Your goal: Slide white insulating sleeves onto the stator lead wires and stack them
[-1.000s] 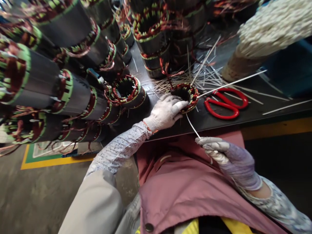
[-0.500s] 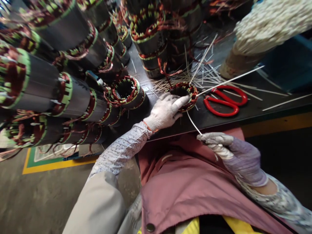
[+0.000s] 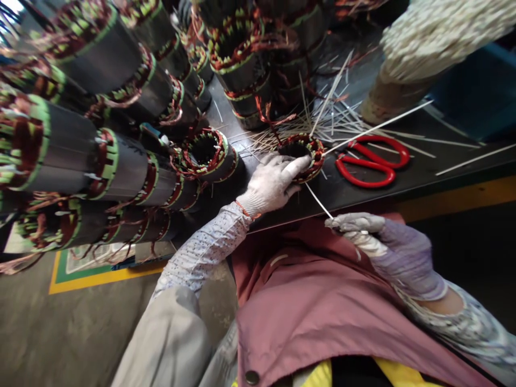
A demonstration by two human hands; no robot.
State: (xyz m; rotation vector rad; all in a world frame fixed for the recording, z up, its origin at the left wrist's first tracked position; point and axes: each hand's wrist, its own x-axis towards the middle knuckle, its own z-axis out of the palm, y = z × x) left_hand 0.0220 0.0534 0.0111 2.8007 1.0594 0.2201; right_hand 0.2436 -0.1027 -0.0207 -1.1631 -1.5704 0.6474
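In a white knit glove, my left hand (image 3: 271,183) lies over the near left rim of a small wound motor stator (image 3: 318,152) on the bench, its fingers gripping the ring and the thumb side across its top. Gloved as well, my right hand (image 3: 389,250) pinches the end of a thin white cord (image 3: 319,200), held just off the bench's front edge. That cord runs taut from the stator's near side to my fingertips. Another straight white length (image 3: 377,128) sticks out from the stator's right side. Red-handled scissors (image 3: 404,155) rest close by on the right.
Loose white cords (image 3: 278,138) are strewn behind the stator. Tall stacks of wound stators (image 3: 68,142) fill the left, with one shorter stator (image 3: 209,156) beside my left hand. A thick bundle of white cords (image 3: 435,45) stands in a holder at the back right, beside a blue bin (image 3: 479,97).
The view has shifted slightly. Both hands keep their grips, and the cord stays stretched between the stator and my right hand, with hardly any other visible difference.
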